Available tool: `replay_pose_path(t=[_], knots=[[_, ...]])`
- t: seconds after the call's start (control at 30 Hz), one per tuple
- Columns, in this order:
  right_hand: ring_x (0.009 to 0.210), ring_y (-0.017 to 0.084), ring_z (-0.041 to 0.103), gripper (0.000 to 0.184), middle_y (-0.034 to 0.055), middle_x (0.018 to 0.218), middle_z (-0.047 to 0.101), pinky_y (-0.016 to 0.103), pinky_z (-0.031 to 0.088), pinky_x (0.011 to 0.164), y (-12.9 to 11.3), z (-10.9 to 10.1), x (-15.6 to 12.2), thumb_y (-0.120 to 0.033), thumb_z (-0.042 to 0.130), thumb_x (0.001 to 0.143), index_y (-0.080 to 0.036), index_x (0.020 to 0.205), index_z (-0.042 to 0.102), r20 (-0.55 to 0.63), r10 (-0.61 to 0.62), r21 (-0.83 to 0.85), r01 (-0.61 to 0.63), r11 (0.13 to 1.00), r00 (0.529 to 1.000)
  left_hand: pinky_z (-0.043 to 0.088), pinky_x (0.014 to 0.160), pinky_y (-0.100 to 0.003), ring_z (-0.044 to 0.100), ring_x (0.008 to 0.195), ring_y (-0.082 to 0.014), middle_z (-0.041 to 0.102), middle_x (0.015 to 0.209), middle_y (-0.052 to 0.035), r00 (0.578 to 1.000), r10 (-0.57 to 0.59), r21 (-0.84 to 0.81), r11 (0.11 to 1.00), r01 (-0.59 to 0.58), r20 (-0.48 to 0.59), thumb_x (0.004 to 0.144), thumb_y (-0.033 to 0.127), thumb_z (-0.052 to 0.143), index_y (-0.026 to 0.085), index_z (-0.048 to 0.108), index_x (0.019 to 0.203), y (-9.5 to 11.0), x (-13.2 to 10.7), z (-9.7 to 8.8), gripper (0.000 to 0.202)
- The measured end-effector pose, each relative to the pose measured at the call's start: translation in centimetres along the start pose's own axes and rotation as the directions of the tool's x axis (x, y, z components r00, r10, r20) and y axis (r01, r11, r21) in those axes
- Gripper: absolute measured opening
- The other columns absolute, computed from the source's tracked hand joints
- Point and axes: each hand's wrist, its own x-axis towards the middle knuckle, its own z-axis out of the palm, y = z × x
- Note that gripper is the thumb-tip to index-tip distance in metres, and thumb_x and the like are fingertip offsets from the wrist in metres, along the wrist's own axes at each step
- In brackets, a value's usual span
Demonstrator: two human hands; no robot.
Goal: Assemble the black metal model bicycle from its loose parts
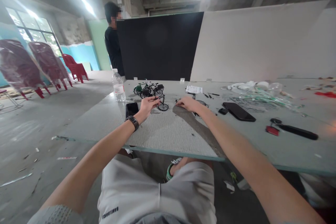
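My left hand (148, 105), with a dark watch on its wrist, has its fingers closed at the rear of a black miniature bicycle (163, 106) standing on the table. My right hand (188, 103) is lowered to the tabletop right of that bicycle. Its fingertips are pinched together beside tiny dark parts, and what they hold is too small to make out. Partly behind the right hand lie a wheel (203, 103) and other thin black pieces. Just beyond my left hand, more miniature bicycles (147, 88) stand together, one with green on it.
A water bottle (119, 87) and a phone (131, 109) are on the left. A printed sheet (194, 89) lies at the back. To the right are another phone (238, 111), a black-handled tool (298, 131) and plastic wrappings (262, 92). A person (113, 42) stands behind the black panel (160, 47).
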Motion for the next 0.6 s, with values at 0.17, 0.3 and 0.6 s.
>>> replay_pose_path(t=[0.17, 0.3, 0.6], knots=[[0.09, 0.026, 0.074, 0.032, 0.0132, 0.111, 0.079, 0.032, 0.053, 0.079, -0.13, -0.03, 0.11, -0.016, 0.055, 0.098, -0.022, 0.112, 0.083, 0.007, -0.006, 0.024, 0.006, 1.0, 1.0, 0.062, 0.086, -0.035, 0.07, 0.07, -0.0128, 0.077, 0.085, -0.0089, 1.0, 0.011, -0.011, 1.0, -0.011, 0.012, 0.079, 0.006, 0.081, 0.008, 0.073, 0.093, -0.18, 0.15, -0.09, 0.017], [0.084, 0.026, 0.075, 0.033, 0.0128, 0.107, 0.08, 0.031, 0.054, 0.073, -0.33, 0.0, 0.21, -0.015, 0.055, 0.096, -0.022, 0.11, 0.084, 0.017, 0.006, 0.007, -0.006, 1.0, 1.0, 0.062, 0.087, -0.035, 0.071, 0.071, -0.0137, 0.077, 0.087, -0.0102, 1.0, 0.009, 0.015, 1.0, -0.009, 0.005, 0.08, 0.008, 0.08, 0.009, 0.074, 0.094, -0.17, 0.18, -0.17, 0.016], [0.092, 0.026, 0.074, 0.033, 0.012, 0.108, 0.08, 0.031, 0.052, 0.078, -0.29, 0.33, 0.57, -0.014, 0.053, 0.097, -0.022, 0.108, 0.083, -0.011, -0.008, -0.063, 0.007, 0.998, 1.0, 0.061, 0.085, -0.034, 0.071, 0.071, -0.0136, 0.077, 0.087, -0.0103, 1.0, 0.004, 0.015, 1.0, -0.004, 0.01, 0.08, 0.007, 0.08, 0.008, 0.073, 0.095, -0.17, 0.18, -0.12, 0.017]])
